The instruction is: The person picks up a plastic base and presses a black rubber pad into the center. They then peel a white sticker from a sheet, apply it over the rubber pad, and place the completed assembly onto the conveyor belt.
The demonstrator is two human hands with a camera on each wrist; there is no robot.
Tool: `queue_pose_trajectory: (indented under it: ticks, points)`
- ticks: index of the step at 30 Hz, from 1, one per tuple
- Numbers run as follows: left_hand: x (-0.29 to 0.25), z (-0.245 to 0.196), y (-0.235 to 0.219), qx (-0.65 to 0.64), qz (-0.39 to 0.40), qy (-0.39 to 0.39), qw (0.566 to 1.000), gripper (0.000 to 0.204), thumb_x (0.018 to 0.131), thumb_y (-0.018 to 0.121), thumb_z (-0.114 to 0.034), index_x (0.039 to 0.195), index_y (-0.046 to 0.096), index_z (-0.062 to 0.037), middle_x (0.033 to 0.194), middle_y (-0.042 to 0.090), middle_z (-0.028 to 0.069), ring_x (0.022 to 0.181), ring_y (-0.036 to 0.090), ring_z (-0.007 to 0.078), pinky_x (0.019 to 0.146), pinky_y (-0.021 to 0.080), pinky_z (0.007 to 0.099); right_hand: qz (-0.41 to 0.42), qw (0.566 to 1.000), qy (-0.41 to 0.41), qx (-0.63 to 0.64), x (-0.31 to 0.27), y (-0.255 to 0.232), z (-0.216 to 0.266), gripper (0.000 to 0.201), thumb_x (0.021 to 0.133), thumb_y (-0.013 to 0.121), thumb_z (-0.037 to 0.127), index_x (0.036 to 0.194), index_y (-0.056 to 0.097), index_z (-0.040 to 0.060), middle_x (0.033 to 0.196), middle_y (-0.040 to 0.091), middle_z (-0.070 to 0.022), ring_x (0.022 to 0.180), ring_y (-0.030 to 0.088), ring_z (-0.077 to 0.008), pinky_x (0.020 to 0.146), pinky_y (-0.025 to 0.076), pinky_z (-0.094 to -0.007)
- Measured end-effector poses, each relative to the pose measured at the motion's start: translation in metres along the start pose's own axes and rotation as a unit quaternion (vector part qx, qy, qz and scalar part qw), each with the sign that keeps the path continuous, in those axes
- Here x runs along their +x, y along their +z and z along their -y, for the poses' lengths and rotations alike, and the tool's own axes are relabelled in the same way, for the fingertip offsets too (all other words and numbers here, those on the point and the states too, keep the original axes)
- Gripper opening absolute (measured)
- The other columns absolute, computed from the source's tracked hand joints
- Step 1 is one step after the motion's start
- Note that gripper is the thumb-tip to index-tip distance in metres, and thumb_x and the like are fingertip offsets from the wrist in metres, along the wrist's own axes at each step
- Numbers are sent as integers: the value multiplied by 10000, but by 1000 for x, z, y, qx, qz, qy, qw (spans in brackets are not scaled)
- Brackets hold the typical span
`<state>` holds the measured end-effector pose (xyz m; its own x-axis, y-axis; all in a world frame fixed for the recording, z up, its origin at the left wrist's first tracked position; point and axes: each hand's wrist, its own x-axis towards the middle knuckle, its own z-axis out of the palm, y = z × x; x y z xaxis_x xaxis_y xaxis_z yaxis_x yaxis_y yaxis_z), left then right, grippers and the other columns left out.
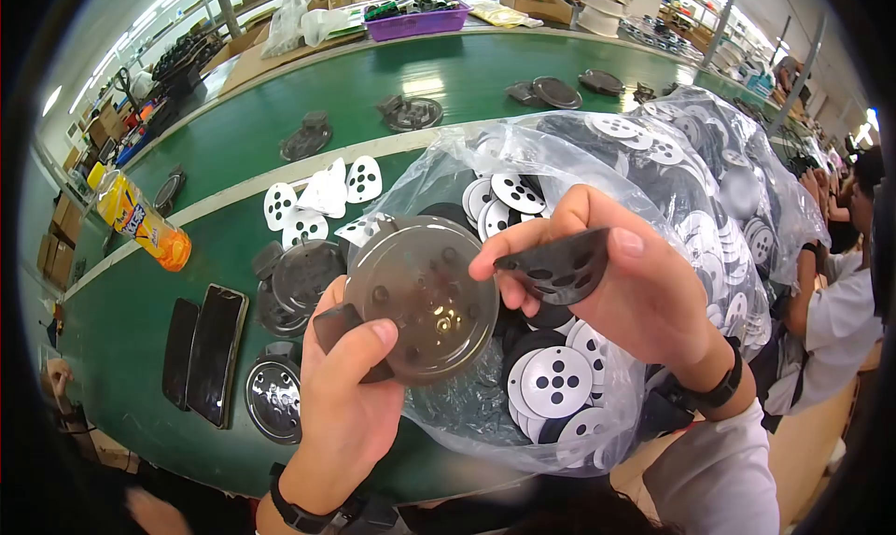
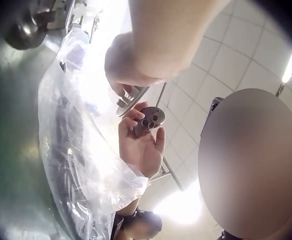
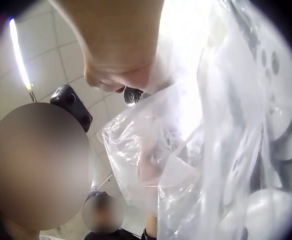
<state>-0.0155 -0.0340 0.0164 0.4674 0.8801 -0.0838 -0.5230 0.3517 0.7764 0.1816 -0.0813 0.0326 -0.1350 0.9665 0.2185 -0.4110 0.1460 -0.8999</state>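
My left hand grips a round, smoky see-through cover by the tab at its edge, thumb over the tab. Small round bumps dot the cover's face. Close on its right, my right hand pinches a thin black disc with several round holes, tilted nearly edge-on. In the left wrist view the same holed disc stands just beside the cover's rim. Below both hands a clear plastic bag lies open, full of white and black holed discs.
More smoky covers lie left of my hands, near white holed pieces. Two phones and an orange drink bottle stand farther left. Beyond a pale rail, the green belt carries several covers. Another person is at right.
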Motion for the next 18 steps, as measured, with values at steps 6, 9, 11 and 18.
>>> queue_pose_trajectory:
  ticks: [6, 9, 11, 18]
  points:
    - [2, 3, -5, 39, -15, -19, 999, 427, 894, 455, -373, 1154, 495, -36, 1116, 543, 78, 1046, 503, 195, 899, 389, 363, -2, 986, -81, -144, -5, 12, -2, 300, 866, 513, 292, 925, 345, 51, 1121, 444, -304, 982, 485, -240, 869, 377, -366]
    - [1, 7, -2, 45, -40, 6, 998, 418, 900, 445, -369, 1160, 494, -45, 1118, 542, 70, 1047, 501, 184, 891, 394, 347, 27, 980, -120, -159, -3, 9, -6, 358, 785, 613, 96, 1013, 342, 40, 1196, 391, -290, 1095, 446, -243, 946, 336, -368]
    - [-1, 7, -2, 69, -44, 40, 996, 399, 912, 415, -356, 1157, 473, -46, 1114, 536, 75, 1043, 502, 182, 889, 397, 350, 59, 948, -179, -258, -3, 6, -5, 439, 721, 629, 27, 1052, 341, 31, 1207, 384, -292, 1099, 445, -258, 947, 333, -374]
    - [-6, 10, 0, 74, 72, 142, 984, 134, 859, 521, -120, 923, 424, -54, 988, 517, 88, 927, 500, 150, 832, 397, 312, 57, 927, -241, -282, -4, 7, -3, 558, 659, 679, -4, 1101, 340, 25, 1118, 468, -250, 1080, 468, -283, 931, 353, -386]
